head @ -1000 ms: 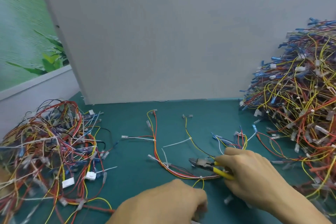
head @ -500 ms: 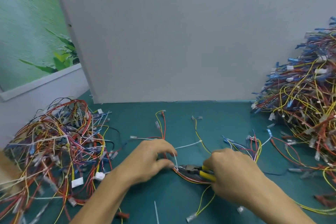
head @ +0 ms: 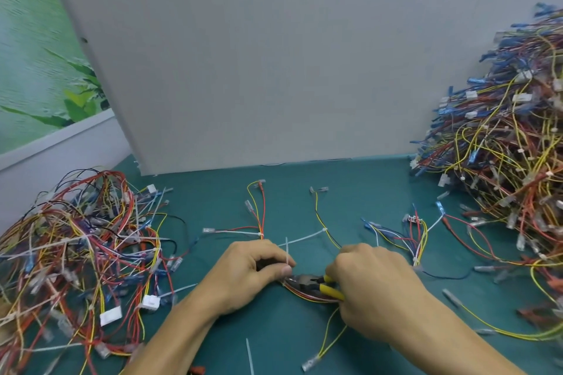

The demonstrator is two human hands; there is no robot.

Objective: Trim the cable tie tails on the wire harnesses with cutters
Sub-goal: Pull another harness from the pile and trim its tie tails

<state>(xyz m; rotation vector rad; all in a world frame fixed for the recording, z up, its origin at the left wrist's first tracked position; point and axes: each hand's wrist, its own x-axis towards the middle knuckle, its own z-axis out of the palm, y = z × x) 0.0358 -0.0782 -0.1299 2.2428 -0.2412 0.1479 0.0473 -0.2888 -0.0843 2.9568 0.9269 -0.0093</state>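
Teal matting (head: pixel 274 332) covers the bench in front of me, with a plain grey partition board (head: pixel 274 55) standing along its far edge and a green leafy wall print (head: pixel 36 55) off to the left. A tangled pile of wire harnesses (head: pixel 76 237) lies on the mat at my left, and a taller heap of harnesses (head: pixel 502 146) rises at my right.

Between them, near the front edge, lies one wire harness (head: pixel 304 294) of red, yellow and white strands. My left hand (head: pixel 246 274) has its fingers curled in, thumb and forefinger pinching the base of a white cable tie tail (head: pixel 286 248) that stands upright from the bundle. My right hand (head: pixel 374 286) is wrapped round the yellow handles of the cutters (head: pixel 313 281), whose dark head lies across the harness and points at my left thumb. I cannot tell how far the blades are parted.

A second tie tail (head: pixel 304 239) sticks out sideways just beyond my hands. A loose white tie offcut (head: pixel 249 356) lies on the mat near my left forearm.
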